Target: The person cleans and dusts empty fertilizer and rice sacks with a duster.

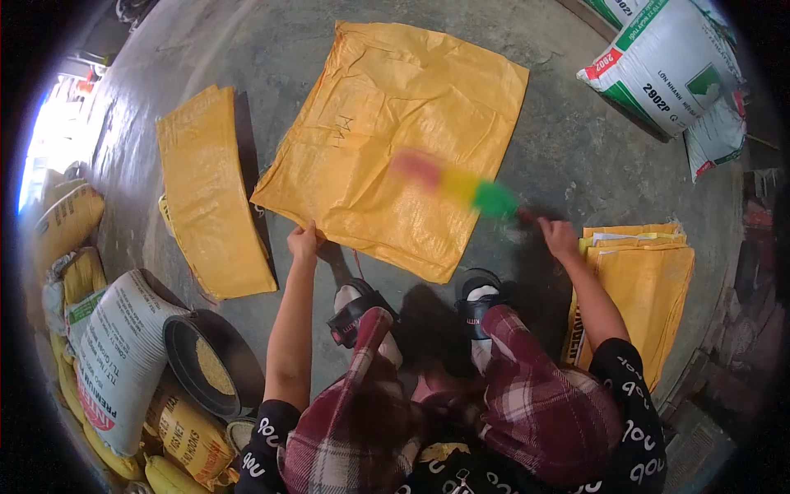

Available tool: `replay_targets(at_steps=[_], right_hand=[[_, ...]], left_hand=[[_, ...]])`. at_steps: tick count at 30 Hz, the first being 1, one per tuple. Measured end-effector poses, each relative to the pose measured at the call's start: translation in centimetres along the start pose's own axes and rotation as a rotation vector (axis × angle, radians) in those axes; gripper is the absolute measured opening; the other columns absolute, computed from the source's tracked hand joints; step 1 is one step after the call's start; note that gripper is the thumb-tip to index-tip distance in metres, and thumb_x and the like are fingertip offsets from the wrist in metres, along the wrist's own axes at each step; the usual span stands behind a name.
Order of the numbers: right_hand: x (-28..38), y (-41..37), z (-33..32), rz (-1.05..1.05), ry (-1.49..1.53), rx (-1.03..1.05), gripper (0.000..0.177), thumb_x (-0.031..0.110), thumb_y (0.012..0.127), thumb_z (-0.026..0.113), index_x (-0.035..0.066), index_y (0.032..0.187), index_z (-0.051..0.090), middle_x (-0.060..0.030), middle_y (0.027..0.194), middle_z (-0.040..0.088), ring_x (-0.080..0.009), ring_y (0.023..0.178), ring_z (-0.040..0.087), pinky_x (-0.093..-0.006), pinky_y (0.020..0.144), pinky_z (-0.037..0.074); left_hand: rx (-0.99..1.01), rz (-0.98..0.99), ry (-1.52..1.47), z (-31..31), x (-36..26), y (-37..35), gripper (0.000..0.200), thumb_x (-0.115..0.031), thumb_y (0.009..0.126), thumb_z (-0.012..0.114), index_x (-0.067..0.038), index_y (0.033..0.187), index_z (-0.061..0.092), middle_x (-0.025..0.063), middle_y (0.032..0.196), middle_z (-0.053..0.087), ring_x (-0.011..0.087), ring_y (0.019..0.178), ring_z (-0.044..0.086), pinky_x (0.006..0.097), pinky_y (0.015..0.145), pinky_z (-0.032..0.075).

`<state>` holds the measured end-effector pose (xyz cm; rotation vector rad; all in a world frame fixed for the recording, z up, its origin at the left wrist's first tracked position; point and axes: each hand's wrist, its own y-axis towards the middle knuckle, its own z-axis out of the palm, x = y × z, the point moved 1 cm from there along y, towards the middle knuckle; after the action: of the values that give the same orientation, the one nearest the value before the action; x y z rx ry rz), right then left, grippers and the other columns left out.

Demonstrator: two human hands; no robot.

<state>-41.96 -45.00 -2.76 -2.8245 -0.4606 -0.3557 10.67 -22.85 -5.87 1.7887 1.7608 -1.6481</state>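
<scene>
A large yellow woven sack (411,107) lies spread flat on the floor in front of me, creased, with handwritten dark marks. My left hand (305,242) pinches its near edge toward the left corner. In my right hand (561,239) is the handle of a colourful duster (457,185), red, yellow and green, smeared by motion. The duster's head overlaps the middle and right side of the sack in this view.
Folded yellow sacks lie at the left (206,189), and a stack of sacks (642,280) lies at the right. White filled feed bags (666,74) stand at the back right. A black tub (185,354) with grain sits by a white sack (123,362). My sandalled feet (362,317) are close to the spread sack.
</scene>
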Motion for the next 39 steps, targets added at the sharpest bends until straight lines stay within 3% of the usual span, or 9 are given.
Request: replay_targets(at_steps=[7,11,16,19,22,28,32,35,39], right_hand=[[1.7,2.6,-0.1,0.968,0.646,-0.175,0.073,0.056,0.085,0.032,-0.010,0.071,0.058,-0.0291,0.069,0.057,-0.0425,0.067,0.057,-0.0469,0.062,0.043],[0.4,1.2,1.8,0.758,0.526,-0.144,0.071,0.054,0.086,0.031,-0.009,0.066,0.057,-0.0283,0.064,0.056,-0.0415,0.063,0.057,-0.0468,0.057,0.043],[5.9,-0.5,-2.4,-0.106,0.027,0.079,0.059,0.045,0.086,0.040,-0.006,0.062,0.057,-0.0276,0.058,0.052,-0.0422,0.068,0.057,-0.0483,0.056,0.043],[4.1,2.8,-0.3,0.104,0.125,-0.171,0.056,0.044,0.086,0.041,-0.005,0.068,0.060,-0.0273,0.064,0.055,-0.0423,0.070,0.057,-0.0481,0.061,0.044],[2.7,8.1,1.1,0.392,0.038,-0.275,0.054,0.042,0.087,0.040,-0.005,0.070,0.061,-0.0273,0.068,0.056,-0.0422,0.071,0.057,-0.0474,0.063,0.045],[13.1,7.7,-4.4,-0.027,0.024,-0.034,0.057,0.044,0.087,0.038,-0.007,0.075,0.061,-0.0266,0.071,0.058,-0.0426,0.072,0.058,-0.0467,0.065,0.046],[13.1,10.8,-3.7,0.108,0.016,0.009,0.057,0.046,0.086,0.040,-0.007,0.082,0.061,-0.0252,0.073,0.060,-0.0428,0.073,0.058,-0.0464,0.066,0.046],[11.4,12.5,-2.1,0.287,0.129,-0.178,0.059,0.049,0.085,0.040,-0.005,0.072,0.059,-0.0172,0.061,0.059,-0.0336,0.054,0.058,-0.0418,0.050,0.044],[13.8,8.7,-5.8,0.480,0.814,0.303,0.056,0.053,0.085,0.039,0.009,0.050,0.036,0.0001,0.044,0.035,-0.0118,0.032,0.028,-0.0299,0.033,0.020]], left_hand=[[0.087,0.012,-0.126,-0.8,0.5,-0.8,0.018,-0.020,0.081,0.059,-0.003,0.085,0.056,0.0058,0.071,0.059,0.0155,0.059,0.057,0.0264,0.051,0.046],[0.072,-0.040,-0.453,-1.4,-1.5,0.3,0.026,-0.020,0.080,0.060,-0.001,0.096,0.054,0.0074,0.083,0.060,0.0166,0.067,0.058,0.0277,0.057,0.047],[0.070,0.036,-0.472,-1.7,-2.3,2.9,0.028,-0.016,0.078,0.063,0.001,0.098,0.055,0.0086,0.088,0.061,0.0169,0.071,0.059,0.0288,0.061,0.047],[-0.107,0.185,-0.161,-1.8,-1.7,3.6,0.014,-0.011,0.080,0.060,0.001,0.086,0.056,0.0092,0.068,0.061,0.0203,0.055,0.058,0.0311,0.048,0.045],[-0.100,0.072,-0.046,-1.4,-1.2,2.9,0.024,-0.009,0.075,0.063,0.003,0.096,0.058,0.0097,0.090,0.062,0.0167,0.077,0.059,0.0293,0.067,0.047],[-0.078,0.088,-0.107,-1.2,-0.6,1.4,0.023,-0.008,0.075,0.063,0.005,0.094,0.058,0.0095,0.090,0.062,0.0179,0.077,0.059,0.0290,0.068,0.046],[0.042,0.125,-0.072,-1.3,-3.0,-1.3,0.020,-0.010,0.079,0.062,0.004,0.092,0.057,0.0088,0.079,0.060,0.0152,0.063,0.056,0.0279,0.055,0.044],[-0.084,0.370,-0.153,-0.1,-4.6,-1.1,0.020,-0.009,0.079,0.060,0.004,0.093,0.056,0.0098,0.081,0.060,0.0157,0.064,0.056,0.0283,0.054,0.044],[-0.341,0.562,-0.175,0.4,-12.7,-1.3,0.025,-0.006,0.078,0.056,0.002,0.101,0.055,0.0090,0.090,0.062,0.0196,0.082,0.058,0.0295,0.072,0.044]])
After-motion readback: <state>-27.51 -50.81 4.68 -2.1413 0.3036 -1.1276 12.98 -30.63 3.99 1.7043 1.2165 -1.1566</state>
